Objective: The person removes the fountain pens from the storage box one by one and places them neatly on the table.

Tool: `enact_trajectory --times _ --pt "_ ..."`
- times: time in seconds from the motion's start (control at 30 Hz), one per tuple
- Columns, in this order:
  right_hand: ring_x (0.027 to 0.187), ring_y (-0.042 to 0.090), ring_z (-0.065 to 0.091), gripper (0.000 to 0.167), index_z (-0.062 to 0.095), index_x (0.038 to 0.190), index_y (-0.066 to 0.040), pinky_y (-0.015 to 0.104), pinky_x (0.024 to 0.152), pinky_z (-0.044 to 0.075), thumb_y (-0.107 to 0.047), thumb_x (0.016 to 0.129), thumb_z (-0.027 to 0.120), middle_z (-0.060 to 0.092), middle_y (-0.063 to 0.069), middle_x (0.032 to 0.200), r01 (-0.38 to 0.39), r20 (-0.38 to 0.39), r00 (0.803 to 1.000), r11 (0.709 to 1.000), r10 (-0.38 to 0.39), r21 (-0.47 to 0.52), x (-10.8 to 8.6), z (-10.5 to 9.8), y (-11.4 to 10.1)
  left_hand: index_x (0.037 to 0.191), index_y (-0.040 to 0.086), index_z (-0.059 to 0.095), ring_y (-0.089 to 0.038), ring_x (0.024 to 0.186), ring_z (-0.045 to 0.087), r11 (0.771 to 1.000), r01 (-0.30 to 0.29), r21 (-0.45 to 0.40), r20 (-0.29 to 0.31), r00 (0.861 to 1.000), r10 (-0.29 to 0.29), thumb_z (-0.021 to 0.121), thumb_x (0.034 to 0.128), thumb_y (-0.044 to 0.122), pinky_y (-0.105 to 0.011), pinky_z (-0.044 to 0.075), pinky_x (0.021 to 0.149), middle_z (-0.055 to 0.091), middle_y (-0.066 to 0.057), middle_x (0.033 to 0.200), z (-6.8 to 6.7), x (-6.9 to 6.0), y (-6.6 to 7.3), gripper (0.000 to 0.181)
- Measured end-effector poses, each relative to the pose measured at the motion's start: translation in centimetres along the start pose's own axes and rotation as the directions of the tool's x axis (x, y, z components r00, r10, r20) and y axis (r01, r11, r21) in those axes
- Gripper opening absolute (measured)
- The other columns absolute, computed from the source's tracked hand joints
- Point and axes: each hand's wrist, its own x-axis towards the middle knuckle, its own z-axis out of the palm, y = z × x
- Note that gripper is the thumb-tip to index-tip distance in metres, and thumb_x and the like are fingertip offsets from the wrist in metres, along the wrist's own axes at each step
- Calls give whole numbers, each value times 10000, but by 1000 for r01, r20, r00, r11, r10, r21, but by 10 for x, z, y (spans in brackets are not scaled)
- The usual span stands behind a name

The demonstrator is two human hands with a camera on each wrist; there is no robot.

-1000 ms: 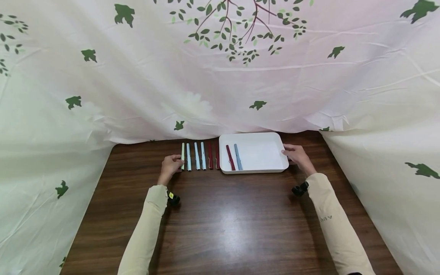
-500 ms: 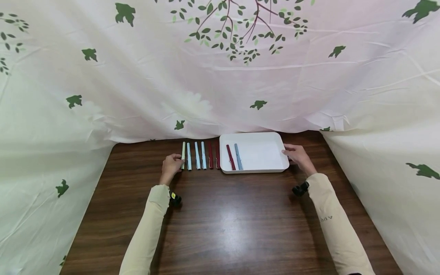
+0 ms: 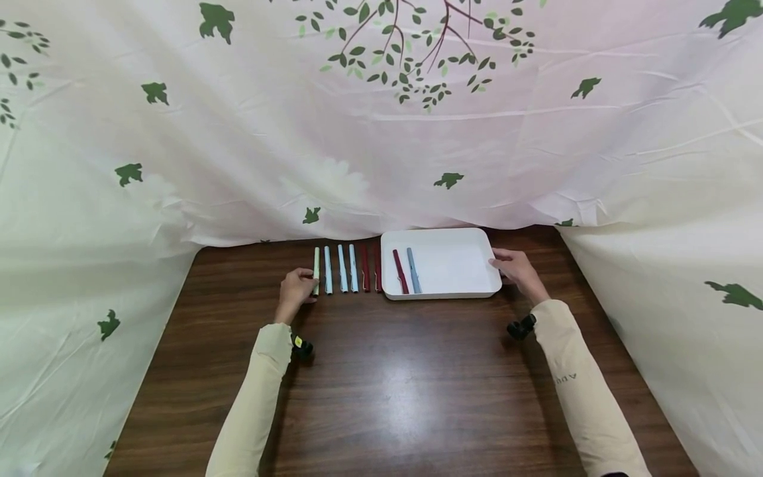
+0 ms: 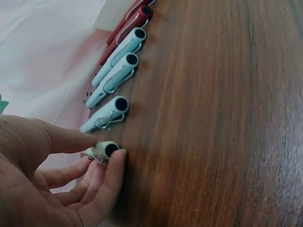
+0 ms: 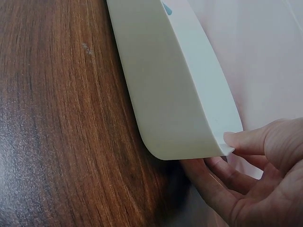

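My left hand point(image 3: 296, 289) pinches a pale green pen point(image 3: 316, 260) at the left end of a row of pens. The left wrist view shows thumb and fingers around this pen point(image 4: 109, 147), its black end facing the camera. To its right lie several light blue pens point(image 3: 328, 270) and two dark red pens point(image 3: 365, 268), roughly parallel. At the row's right stands a white tray point(image 3: 456, 262) containing a red pen point(image 3: 400, 270) and a grey-blue pen point(image 3: 414, 269). My right hand point(image 3: 517, 270) grips the tray's right rim, thumb on top and fingers beneath.
The dark wooden table point(image 3: 381, 384) extends toward me from the row and tray. A pale curtain point(image 3: 357, 159) printed with leaves and birds hangs right behind them and along both sides.
The left hand and the pale green pen have shifted very slightly left over the last half second, widening the gap to the nearest light blue pen. Right hand and tray stay put.
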Motion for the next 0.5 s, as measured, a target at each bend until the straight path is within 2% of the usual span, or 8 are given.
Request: enact_trajectory --times 0.1,0.2,0.27,0.33,0.4,0.5 --pt "1317 382 534 552 351 1614 -7 526 1067 516 -197 1116 495 360 288 1632 4 1 1000 1000 -4 6 0 1 -1 1418 -33 576 -210 734 723 1000 1 2 18 1000 -1 599 1058 186 -301 636 654 655 -259 1251 -2 -3 1 422" --pt "1316 394 543 552 348 1615 -8 510 1050 524 -201 1117 490 369 293 1625 9 8 1000 1000 -9 -3 0 3 -1 1473 -26 523 -332 944 731 998 -8 67 2 1000 8 564 1075 244 -402 638 810 625 -266 1311 -4 -7 3 483" --pt "1315 406 551 553 351 1615 -14 483 1020 536 -210 1117 492 378 295 1619 14 11 1000 1000 -14 -10 0 3 -2 1521 -19 459 -400 1130 663 994 -17 110 -21 1000 20 544 1080 275 -496 579 953 560 -283 1386 -4 -10 5 537" --pt "1321 426 554 557 348 1617 -17 459 985 547 -218 1118 494 387 301 1611 23 10 1000 1000 -23 -19 -1 3 -2 1571 -11 378 -454 1259 557 991 -36 126 -40 998 41 528 1083 285 -578 492 1037 453 -313 1478 -3 -11 6 590" --pt "1331 438 551 558 350 1616 -20 443 957 556 -220 1117 497 398 304 1602 28 4 1000 999 -28 -22 -1 3 -1 1598 -8 316 -485 1322 459 993 -58 107 -48 997 63 523 1082 274 -625 423 1068 337 -343 1536 -1 -10 8 624" --pt "1331 437 550 555 358 1615 -24 427 935 562 -223 1117 500 407 300 1599 29 0 1000 999 -29 -24 -1 2 0 1610 0 286 -500 1359 398 994 -85 63 -53 995 88 527 1084 248 -636 391 1093 246 -349 1577 3 -9 9 629"
